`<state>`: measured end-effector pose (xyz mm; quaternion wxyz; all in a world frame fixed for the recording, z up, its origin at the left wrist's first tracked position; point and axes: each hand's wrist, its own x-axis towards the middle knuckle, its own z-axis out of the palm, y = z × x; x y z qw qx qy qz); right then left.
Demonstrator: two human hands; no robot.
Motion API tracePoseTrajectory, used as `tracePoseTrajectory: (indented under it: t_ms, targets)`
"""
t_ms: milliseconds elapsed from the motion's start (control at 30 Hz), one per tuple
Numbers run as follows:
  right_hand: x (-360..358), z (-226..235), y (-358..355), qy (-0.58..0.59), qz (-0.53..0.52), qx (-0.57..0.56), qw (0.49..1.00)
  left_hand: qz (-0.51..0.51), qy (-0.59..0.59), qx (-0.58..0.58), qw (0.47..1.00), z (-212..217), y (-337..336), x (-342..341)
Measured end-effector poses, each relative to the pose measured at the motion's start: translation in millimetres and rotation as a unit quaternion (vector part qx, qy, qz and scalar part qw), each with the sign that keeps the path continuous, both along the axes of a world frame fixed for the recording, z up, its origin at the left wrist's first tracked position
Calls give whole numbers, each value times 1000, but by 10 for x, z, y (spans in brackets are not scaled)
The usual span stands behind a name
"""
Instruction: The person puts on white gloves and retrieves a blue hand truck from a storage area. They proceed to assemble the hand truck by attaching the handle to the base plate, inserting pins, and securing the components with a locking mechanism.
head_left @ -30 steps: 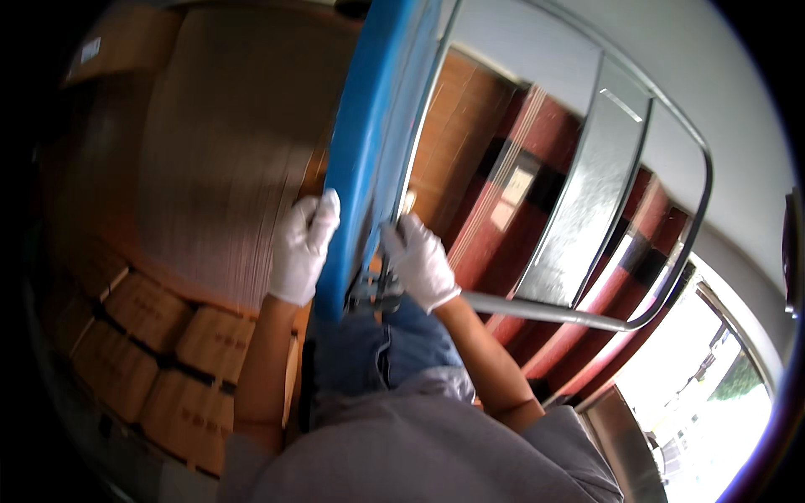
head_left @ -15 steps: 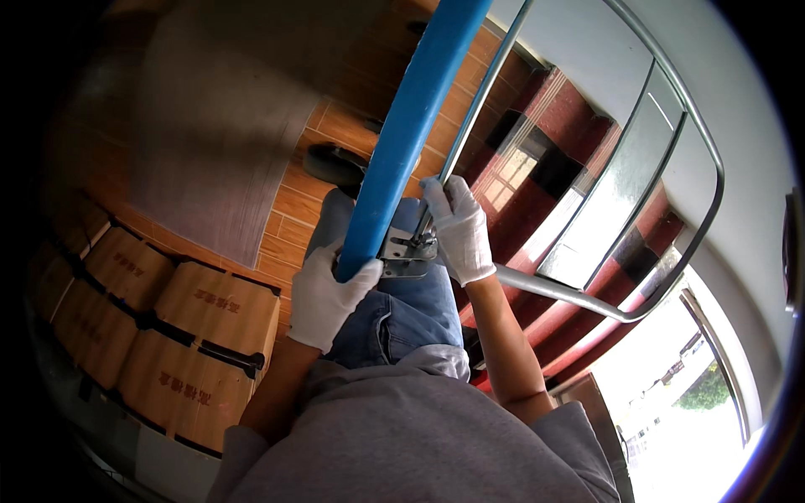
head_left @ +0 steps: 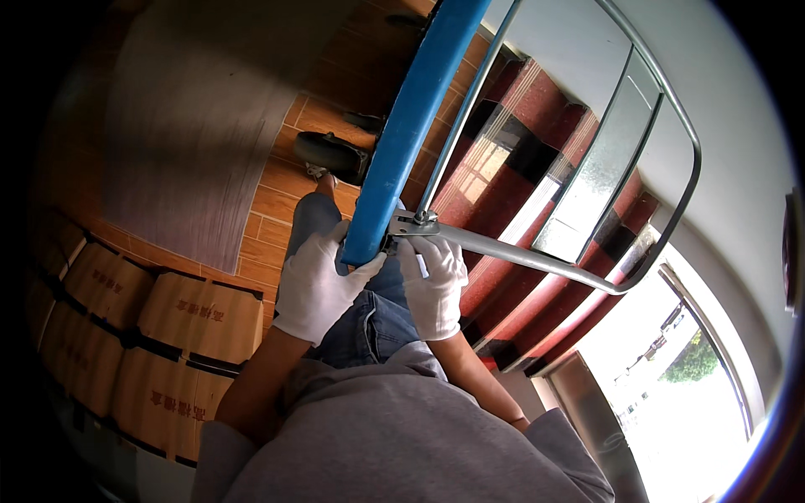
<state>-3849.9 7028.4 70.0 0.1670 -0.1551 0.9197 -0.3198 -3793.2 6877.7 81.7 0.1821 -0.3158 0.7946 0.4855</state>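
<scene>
Grey sweatshirt and jeans [head_left: 369,323] nearest the camera, person looking straight down. Both hands in white gloves.

Left hand [head_left: 314,285] is wrapped around the near end of the blue deck [head_left: 411,126], fingers clamped on its edge. A second ago it sat higher up the deck's left side; it has slid down to the end.

Right hand [head_left: 434,281] is just right of it, at the hinge bracket [head_left: 411,225] where the steel handle [head_left: 537,256] meets the deck. Fingers curl in under the bracket; whether they actually pinch it, cannot tell, the glove hides the contact.

Deck stands on edge, running from the knees up and away toward the top of the frame. Handle frame [head_left: 662,126] is now swung out to the right at a clear angle from the deck; a second ago it lay closer alongside. Judgement: the handle is being folded or unfolded at the hinge, with the left hand steadying the deck.

Further out: a caster wheel [head_left: 331,155] on the deck's left side, over brown tile floor [head_left: 277,197]. Stacked cartons [head_left: 168,327] at lower left, grey mat [head_left: 197,126] beyond them. Red-and-black steps [head_left: 520,168] at right, bright window [head_left: 688,369] at lower right.
</scene>
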Motion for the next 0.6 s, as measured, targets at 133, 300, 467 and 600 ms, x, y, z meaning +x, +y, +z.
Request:
tracePoseTrajectory:
  t_ms: [133, 300, 467, 600]
  targets:
    - [18, 96, -86, -110, -14, 36, 993, 65, 59, 43, 995, -140, 2, 226]
    - [75, 63, -108, -140, -83, 27, 986, 252, 3, 265, 931, -279, -12, 248]
    - [120, 58, -181, -135, -108, 69, 983, 206, -57, 239, 947, -193, -113, 12]
    - [158, 12, -181, -108, -82, 108, 985, 213, -46, 216, 952, -242, -56, 88]
